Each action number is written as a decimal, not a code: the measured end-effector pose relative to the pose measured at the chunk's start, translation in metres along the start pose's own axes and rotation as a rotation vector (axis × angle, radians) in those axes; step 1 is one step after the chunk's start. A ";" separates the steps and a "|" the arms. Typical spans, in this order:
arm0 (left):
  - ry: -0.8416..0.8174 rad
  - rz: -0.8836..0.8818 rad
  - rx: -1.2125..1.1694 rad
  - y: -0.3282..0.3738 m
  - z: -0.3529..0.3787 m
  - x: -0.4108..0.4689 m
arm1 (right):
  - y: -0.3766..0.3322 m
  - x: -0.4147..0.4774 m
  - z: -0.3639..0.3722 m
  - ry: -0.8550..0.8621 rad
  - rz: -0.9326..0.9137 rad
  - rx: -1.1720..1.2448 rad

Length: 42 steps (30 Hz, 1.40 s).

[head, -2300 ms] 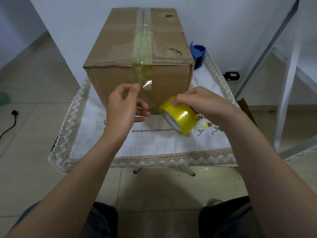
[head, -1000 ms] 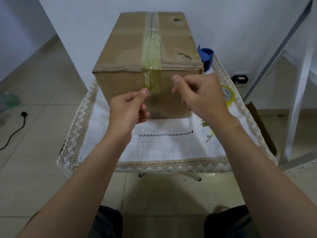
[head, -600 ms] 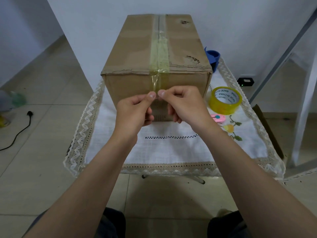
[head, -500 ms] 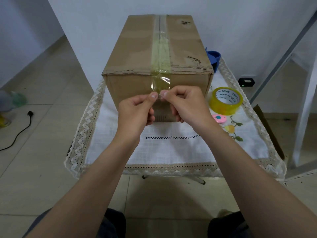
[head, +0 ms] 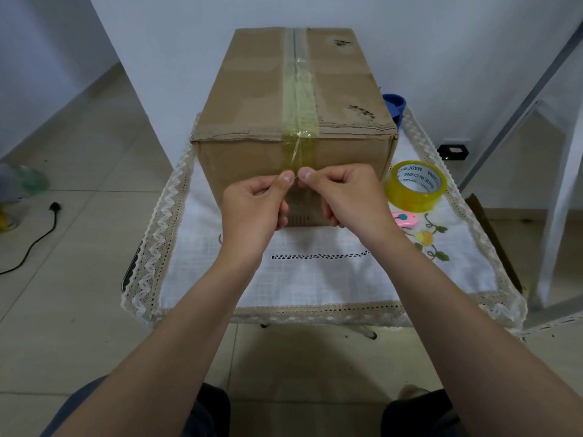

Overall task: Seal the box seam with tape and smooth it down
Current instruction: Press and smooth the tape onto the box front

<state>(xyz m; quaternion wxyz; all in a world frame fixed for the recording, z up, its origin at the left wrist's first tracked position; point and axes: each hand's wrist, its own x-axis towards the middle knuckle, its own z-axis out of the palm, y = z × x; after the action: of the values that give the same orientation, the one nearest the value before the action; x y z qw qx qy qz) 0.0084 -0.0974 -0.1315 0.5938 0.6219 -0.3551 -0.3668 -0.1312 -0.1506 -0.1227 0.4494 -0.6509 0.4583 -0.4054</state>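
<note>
Box: brown cardboard box stands on a small table under a white lace-edged cloth; near face turned toward the person.
Seam: top seam runs front to back along the middle of the lid, covered by a yellowish clear tape strip that folds over the front top edge and runs down the near face.
Tape end: lower part of the strip on the near face looks wrinkled and gathered narrow where the fingers meet it; whether it is fully stuck to the cardboard cannot be told.
Left hand: left hand in front of the near face, thumb and forefinger pinched together on the left edge of the tape end, other fingers curled in.
Right hand: right hand just beside the left, thumb and forefinger pinched on the right edge of the same tape end; the two thumb tips nearly touch.
Tape roll: yellow roll lies flat on the cloth to the right of the box, apart from both hands.
Cutter: small pink cutter on the cloth, just in front of the roll.
Other: blue object partly hidden behind the box's right rear corner; black cable on the tiled floor at left.
</note>
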 end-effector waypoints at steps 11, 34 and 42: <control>0.022 0.050 -0.005 -0.004 0.002 0.004 | -0.024 -0.001 -0.031 0.095 -0.281 -0.405; 0.000 0.064 -0.002 -0.006 0.000 0.006 | -0.013 0.035 0.000 0.431 -0.583 -0.814; -0.012 0.019 -0.011 -0.001 0.000 0.005 | -0.012 0.032 -0.004 0.378 -0.555 -0.863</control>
<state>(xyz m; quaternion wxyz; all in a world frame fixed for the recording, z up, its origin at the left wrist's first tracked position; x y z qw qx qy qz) 0.0108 -0.1017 -0.1323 0.5986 0.6131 -0.3624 -0.3666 -0.1241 -0.1800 -0.1069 -0.0726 -0.7884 0.4668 -0.3939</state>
